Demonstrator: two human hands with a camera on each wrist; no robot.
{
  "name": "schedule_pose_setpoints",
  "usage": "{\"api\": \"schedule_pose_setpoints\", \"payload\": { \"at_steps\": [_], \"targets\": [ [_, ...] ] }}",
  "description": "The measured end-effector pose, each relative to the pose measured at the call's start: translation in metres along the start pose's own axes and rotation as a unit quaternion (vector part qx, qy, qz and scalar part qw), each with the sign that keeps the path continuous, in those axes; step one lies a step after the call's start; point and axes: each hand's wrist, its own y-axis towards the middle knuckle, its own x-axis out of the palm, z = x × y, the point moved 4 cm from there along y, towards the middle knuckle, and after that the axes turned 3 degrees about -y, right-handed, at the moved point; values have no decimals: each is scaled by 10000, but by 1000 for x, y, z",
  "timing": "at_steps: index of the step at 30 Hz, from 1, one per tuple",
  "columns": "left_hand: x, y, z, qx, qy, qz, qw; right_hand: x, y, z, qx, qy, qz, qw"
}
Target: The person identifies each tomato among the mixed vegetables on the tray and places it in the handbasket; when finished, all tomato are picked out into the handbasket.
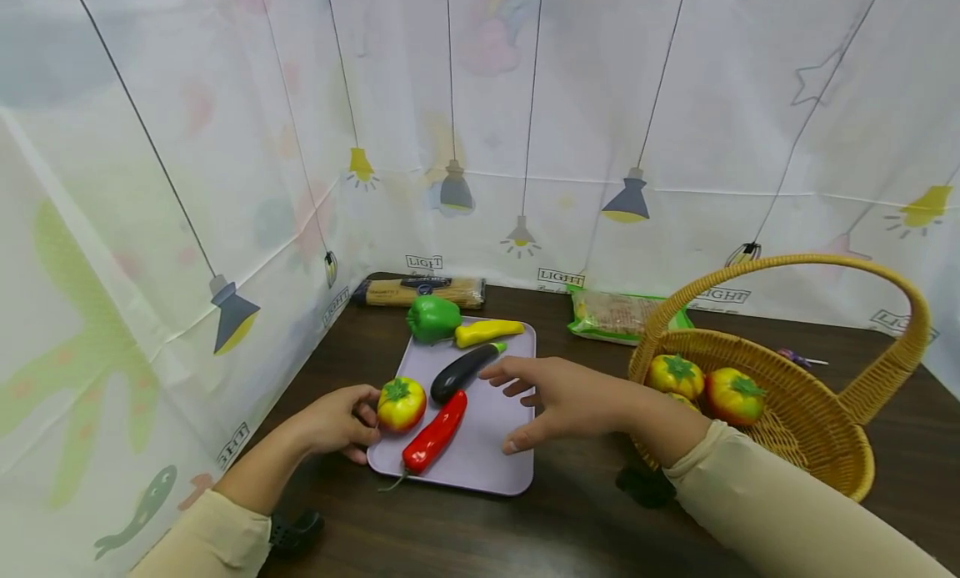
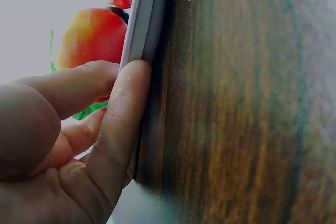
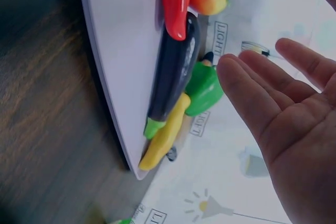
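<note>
A pale lilac tray point(image 1: 487, 444) lies on the dark table, its left rim pinched between the thumb and a finger of my left hand point(image 1: 341, 424), as the left wrist view shows point(image 2: 105, 124). Right beside those fingers sits a red-and-yellow tomato point(image 1: 401, 404). Also on the tray are a red chili pepper point(image 1: 437, 434), a dark eggplant point(image 1: 461, 374), a yellow pepper point(image 1: 489, 333) and a green bell pepper point(image 1: 433, 319). My right hand point(image 1: 555, 399) hovers over the tray's right side, fingers apart and holding nothing; the right wrist view shows its palm point(image 3: 310, 129).
At the right stands a wicker basket point(image 1: 832, 428) with a tall handle and several red-and-yellow tomatoes point(image 1: 735, 396) inside. A noodle pack point(image 1: 420, 292) and a green-edged packet point(image 1: 618, 314) lie along the back. A lollipop point(image 1: 801, 358) is behind the basket. Printed cloth walls surround the table.
</note>
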Motion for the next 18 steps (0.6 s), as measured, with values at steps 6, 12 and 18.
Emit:
{"api": "schedule_pose_setpoints", "payload": {
  "at_steps": [6,12,18],
  "targets": [
    [2,2,-2,29,-100,-26,9999,7,13,1,2,252,64,9997],
    [1,2,-2,18,-54,12,10000,13,26,0,-21,273,93,9996],
    [0,1,0,9,-44,40,10000,19,44,-5,-153,288,101,9994]
  ]
}}
